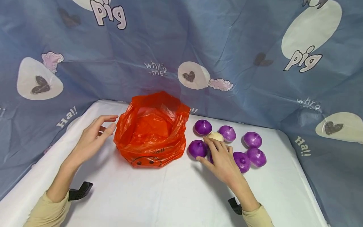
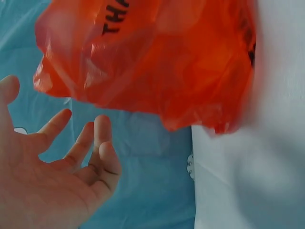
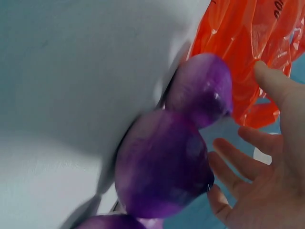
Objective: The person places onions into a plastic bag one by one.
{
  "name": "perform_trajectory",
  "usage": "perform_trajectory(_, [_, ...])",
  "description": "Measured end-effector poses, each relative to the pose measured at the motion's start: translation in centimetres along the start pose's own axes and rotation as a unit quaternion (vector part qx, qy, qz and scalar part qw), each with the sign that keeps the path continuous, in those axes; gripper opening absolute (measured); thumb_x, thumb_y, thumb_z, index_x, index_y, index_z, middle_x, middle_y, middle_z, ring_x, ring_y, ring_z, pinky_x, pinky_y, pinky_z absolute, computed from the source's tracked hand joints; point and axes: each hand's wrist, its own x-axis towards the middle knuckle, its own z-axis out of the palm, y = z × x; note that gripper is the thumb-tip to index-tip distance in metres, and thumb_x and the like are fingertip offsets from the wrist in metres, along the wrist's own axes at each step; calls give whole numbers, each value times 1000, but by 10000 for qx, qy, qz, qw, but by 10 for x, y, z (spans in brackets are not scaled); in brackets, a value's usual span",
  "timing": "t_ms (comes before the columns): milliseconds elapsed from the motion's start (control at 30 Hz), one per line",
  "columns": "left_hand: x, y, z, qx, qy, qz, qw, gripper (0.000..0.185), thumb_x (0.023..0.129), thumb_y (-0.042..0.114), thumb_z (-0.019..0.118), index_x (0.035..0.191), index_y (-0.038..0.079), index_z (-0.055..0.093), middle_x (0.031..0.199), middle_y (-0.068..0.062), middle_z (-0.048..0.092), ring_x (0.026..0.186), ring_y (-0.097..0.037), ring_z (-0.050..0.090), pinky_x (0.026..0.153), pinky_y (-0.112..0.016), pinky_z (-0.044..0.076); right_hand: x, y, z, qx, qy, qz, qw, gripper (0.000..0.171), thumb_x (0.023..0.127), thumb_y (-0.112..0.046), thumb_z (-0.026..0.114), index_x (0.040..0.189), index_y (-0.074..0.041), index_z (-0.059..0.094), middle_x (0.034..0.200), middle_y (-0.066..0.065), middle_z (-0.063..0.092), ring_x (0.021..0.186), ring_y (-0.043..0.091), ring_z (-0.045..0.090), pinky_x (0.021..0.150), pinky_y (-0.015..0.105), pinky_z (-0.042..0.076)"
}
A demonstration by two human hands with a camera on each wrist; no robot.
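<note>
A red plastic bag (image 1: 167, 153) stands with its mouth spread wide, a printed smiling face on its front. My left hand (image 1: 92, 137) is at the bag's left side, fingers loosely bent and nothing in them; the left wrist view shows the bare palm below the bag's edge. To the right of the bag lie several glossy purple onions (image 1: 198, 149) and one pale, cream-coloured round piece (image 1: 216, 136). Over this group hovers my right hand (image 1: 224, 162), fingers spread, partly hiding an onion beneath. In the right wrist view, its fingertips are close beside a large onion (image 3: 162, 164).
A white cloth covers the table (image 1: 127, 198). Behind and on both sides hangs a blue-grey printed curtain (image 1: 136, 63). Two purple onions (image 1: 256, 157) lie farthest right, and black wrist mounts (image 1: 80, 191) stick out from both sleeves.
</note>
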Motion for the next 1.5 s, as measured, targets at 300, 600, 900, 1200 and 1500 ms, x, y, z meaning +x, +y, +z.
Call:
perform_trajectory(300, [-3, 9, 9, 67, 129, -70, 9999, 47, 108, 33, 65, 152, 18, 56, 150, -10, 63, 93, 8, 57, 76, -12, 45, 8, -10, 9, -154, -86, -136, 9998, 78, 98, -56, 74, 161, -19, 48, 158, 8, 58, 142, 36, 55, 105, 54, 40])
perform_trajectory(600, [-8, 18, 15, 97, 132, -196, 9997, 49, 107, 36, 67, 151, 18, 55, 138, -16, 66, 89, 5, 58, 72, -15, 49, 11, -14, 16, -472, 59, -146, 9988, 79, 94, -53, 79, 156, -12, 53, 152, 14, 60, 135, 38, 59, 101, 54, 42])
perform_trajectory(900, [-7, 27, 24, 445, 408, -128, 9981, 51, 105, 39, 69, 150, 18, 56, 136, -11, 69, 99, -15, 59, 76, -19, 45, 12, -12, 18, -625, 36, -110, 9980, 72, 96, -49, 79, 153, -11, 56, 146, 16, 64, 127, 38, 61, 98, 54, 42])
perform_trajectory(1200, [-9, 26, 29, 605, 838, 49, 9946, 47, 105, 33, 68, 146, 12, 56, 136, -12, 69, 98, -23, 63, 76, -17, 41, 17, -11, 17, -746, -26, -251, 9969, 70, 95, -47, 80, 151, -13, 57, 145, 19, 63, 126, 40, 59, 101, 56, 42])
perform_trajectory(1500, [-10, 28, 30, 658, 1039, -24, 9924, 43, 105, 31, 69, 142, 11, 60, 131, -12, 72, 95, -24, 65, 75, -16, 42, 18, -13, 24, -785, 51, -337, 9963, 69, 93, -46, 83, 149, -15, 58, 141, 18, 64, 121, 39, 59, 99, 54, 41])
